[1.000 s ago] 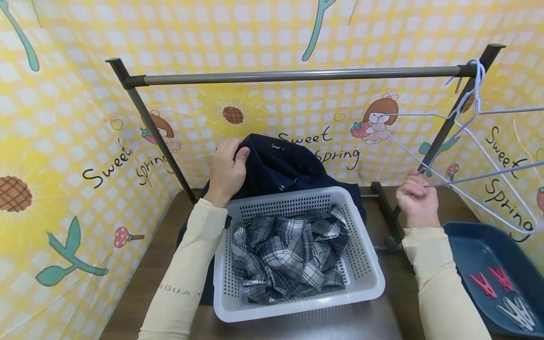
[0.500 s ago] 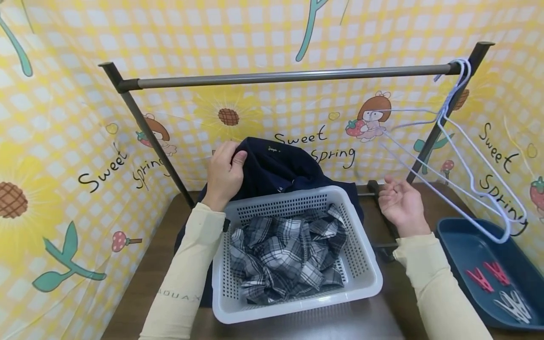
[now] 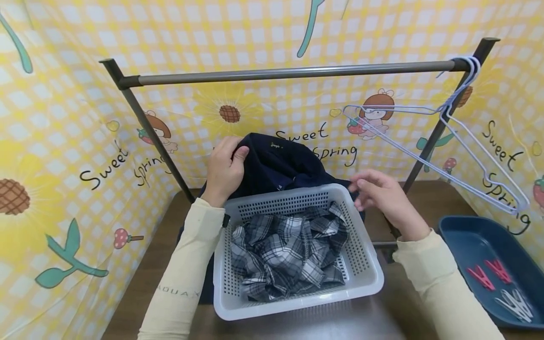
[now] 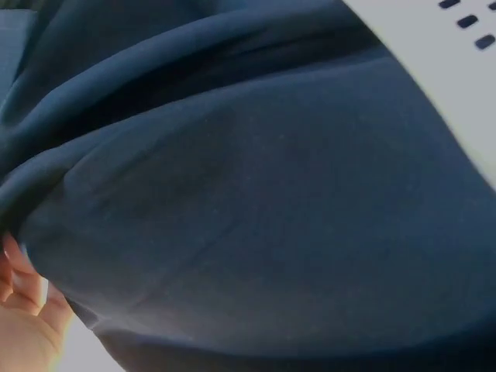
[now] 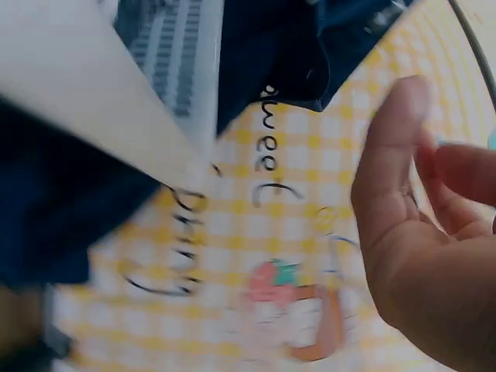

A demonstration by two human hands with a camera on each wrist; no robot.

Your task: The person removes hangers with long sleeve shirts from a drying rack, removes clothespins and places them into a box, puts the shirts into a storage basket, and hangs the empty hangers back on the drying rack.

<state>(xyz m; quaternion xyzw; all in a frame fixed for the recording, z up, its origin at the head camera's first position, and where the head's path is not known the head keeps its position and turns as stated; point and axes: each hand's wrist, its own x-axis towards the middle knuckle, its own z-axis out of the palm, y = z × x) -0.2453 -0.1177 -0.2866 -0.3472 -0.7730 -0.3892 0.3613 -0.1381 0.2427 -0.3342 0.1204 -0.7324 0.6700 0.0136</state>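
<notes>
Navy garment (image 3: 278, 163) bunched behind the white basket (image 3: 306, 303), between your hands. Your left hand (image 3: 225, 170) grips its raised left edge, so it's nearer. Your right hand (image 3: 386, 198), fingers loosely bent, holds nothing beside the basket's far right corner; garment lies leftward.

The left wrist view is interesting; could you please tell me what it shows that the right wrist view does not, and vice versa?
Only the left wrist view shows the left hand, at the edge of the dark navy garment.
Only the right wrist view shows the right hand and the yellow-checked backdrop with its printed strawberry.
Both show the garment and part of the white slotted basket.
</notes>
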